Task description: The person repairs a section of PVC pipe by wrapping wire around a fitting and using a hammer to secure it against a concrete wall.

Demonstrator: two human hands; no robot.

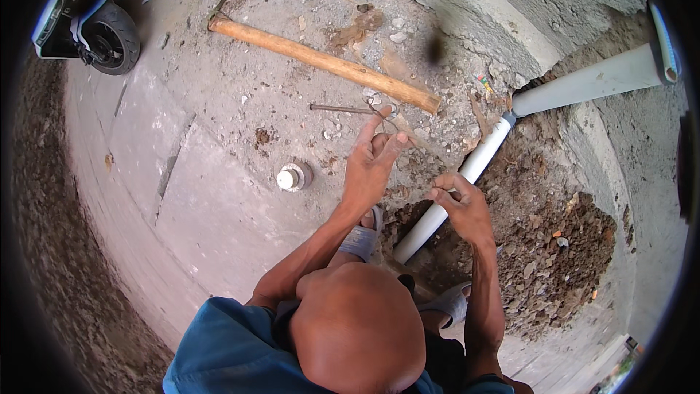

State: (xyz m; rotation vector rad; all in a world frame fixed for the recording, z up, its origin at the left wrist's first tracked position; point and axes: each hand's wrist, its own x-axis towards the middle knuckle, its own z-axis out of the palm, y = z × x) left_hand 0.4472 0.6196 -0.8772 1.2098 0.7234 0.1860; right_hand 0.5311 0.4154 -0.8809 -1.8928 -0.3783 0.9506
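My left hand (pixel 370 164) is raised over the rubble, thumb and index finger spread and the other fingers curled. A thin dark strand (pixel 388 122), wire or cord, runs across its fingertips. Further right, my right hand (pixel 464 206) is closed in a pinch above a white pipe (pixel 477 160); the strand seems to stretch toward it, though its end is too fine to make out. Just beyond my left fingertips lies a metal rod (pixel 337 109) with a flat head. The white pipe slants down into dug soil and meets a wider grey pipe (pixel 590 82) at a joint.
A long wooden handle (pixel 321 60) with a dark metal head lies beyond my hands. Left of my left hand stands a small white-capped container (pixel 294 176). Loose earth (pixel 558 263) fills the right side beside a concrete wall (pixel 663 168). A motorbike wheel (pixel 111 38) stands far left.
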